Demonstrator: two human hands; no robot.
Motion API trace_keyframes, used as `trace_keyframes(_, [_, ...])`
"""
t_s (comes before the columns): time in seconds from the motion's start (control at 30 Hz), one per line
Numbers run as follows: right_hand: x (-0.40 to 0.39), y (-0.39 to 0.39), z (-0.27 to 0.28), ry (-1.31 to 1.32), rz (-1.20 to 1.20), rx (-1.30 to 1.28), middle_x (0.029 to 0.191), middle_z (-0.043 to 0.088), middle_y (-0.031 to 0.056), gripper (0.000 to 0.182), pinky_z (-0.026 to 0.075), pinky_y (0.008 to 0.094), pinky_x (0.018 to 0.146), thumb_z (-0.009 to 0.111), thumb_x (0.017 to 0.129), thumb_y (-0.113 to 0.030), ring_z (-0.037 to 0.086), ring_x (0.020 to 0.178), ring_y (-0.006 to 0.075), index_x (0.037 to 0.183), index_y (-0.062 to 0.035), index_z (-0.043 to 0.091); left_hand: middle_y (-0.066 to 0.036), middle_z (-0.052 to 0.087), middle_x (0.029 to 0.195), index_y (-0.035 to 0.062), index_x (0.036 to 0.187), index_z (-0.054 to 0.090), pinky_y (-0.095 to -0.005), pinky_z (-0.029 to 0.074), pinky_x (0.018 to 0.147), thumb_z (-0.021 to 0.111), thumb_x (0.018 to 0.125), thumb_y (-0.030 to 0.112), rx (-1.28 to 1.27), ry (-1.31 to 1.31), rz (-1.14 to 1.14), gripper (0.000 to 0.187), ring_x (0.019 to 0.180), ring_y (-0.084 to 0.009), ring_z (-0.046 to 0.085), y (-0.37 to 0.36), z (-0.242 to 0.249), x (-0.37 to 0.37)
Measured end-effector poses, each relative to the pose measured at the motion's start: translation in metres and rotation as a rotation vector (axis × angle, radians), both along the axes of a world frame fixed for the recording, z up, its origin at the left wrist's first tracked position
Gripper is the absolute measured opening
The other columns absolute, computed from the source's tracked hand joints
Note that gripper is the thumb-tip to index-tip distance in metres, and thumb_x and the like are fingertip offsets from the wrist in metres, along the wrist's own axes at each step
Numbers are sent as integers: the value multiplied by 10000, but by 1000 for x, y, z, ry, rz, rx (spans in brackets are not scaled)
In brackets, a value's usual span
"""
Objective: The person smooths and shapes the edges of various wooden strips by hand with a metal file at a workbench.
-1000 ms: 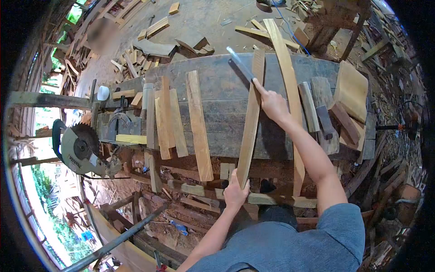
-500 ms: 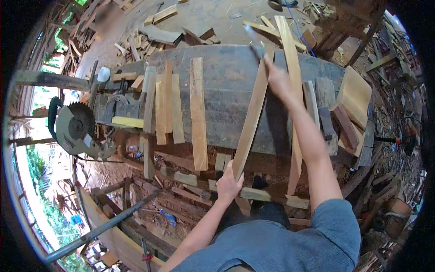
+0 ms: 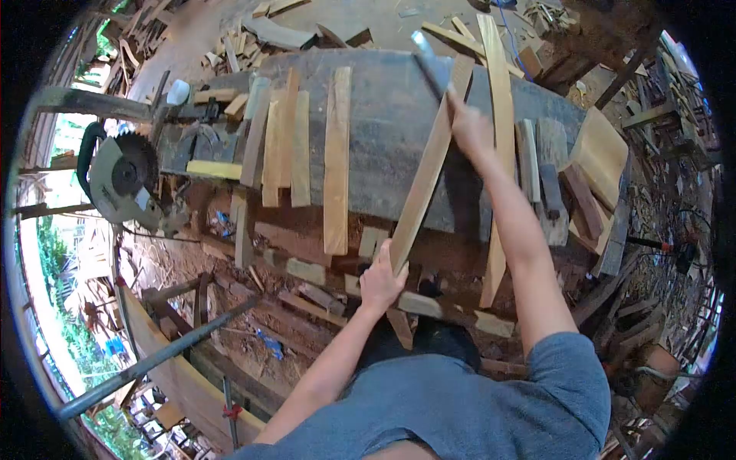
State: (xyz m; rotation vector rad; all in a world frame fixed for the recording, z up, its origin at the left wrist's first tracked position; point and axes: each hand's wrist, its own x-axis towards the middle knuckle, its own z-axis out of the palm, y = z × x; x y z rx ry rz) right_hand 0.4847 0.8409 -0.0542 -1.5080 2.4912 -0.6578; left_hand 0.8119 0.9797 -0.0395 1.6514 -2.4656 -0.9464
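My left hand (image 3: 383, 285) is wrapped around the near end of a long wooden strip (image 3: 425, 180). The strip slants away from me over the grey workbench (image 3: 383, 130), its near end past the bench's front edge. My right hand (image 3: 472, 134) is closed on a long, narrow tool (image 3: 432, 66) with a dark shaft and a bright tip, blurred by motion. The tool crosses the strip near its far part; its exact kind cannot be made out. Beside my right forearm lies another long wooden strip (image 3: 500, 115).
Several wooden strips (image 3: 336, 161) lie across the bench to the left. A circular saw (image 3: 123, 176) stands at the far left. Wood blocks and a curved board (image 3: 599, 157) sit at the bench's right end. A metal pipe (image 3: 161, 360) crosses the lower left; scraps litter the floor.
The view has tilted, so the bench appears higher. Both hands keep hold of the strip and the tool; the right hand with the tool has shifted slightly along the strip toward me.
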Motion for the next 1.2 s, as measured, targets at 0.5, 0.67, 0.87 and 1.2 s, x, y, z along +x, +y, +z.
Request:
trace_keyframes(0.5, [63,50,9,-6,-8,124,777,622,252,547,496,537,634,424,953,-167,627,726,439,1467,-325,321,-237,647,1065,100,1411,313,-515,523,761,630,859,373,42,-35,22,693,898,-426,644,0,4,-3])
trace_keyframes(0.67, [121,109,17,-70,128,165,755,603,205,643,506,520,589,446,938,-139,632,671,419,1504,-356,231,-235,656,1027,118,1401,320,-530,522,743,627,858,384,14,-22,92,678,866,-432,648,4,-3,-13])
trace_keyframes(0.87, [122,114,19,-15,187,218,769,628,198,633,513,541,615,452,930,-125,649,714,408,1493,-341,260,-235,654,896,119,1409,264,-520,508,736,684,824,395,101,90,204,771,847,-422,652,-21,-16,-43])
trace_keyframes(1.2, [144,122,15,-58,148,193,773,629,211,617,498,531,605,440,955,-170,636,679,415,1502,-358,227,-36,541,762,57,1170,446,-275,438,485,699,857,317,936,809,302,479,554,-118,536,32,-44,-1])
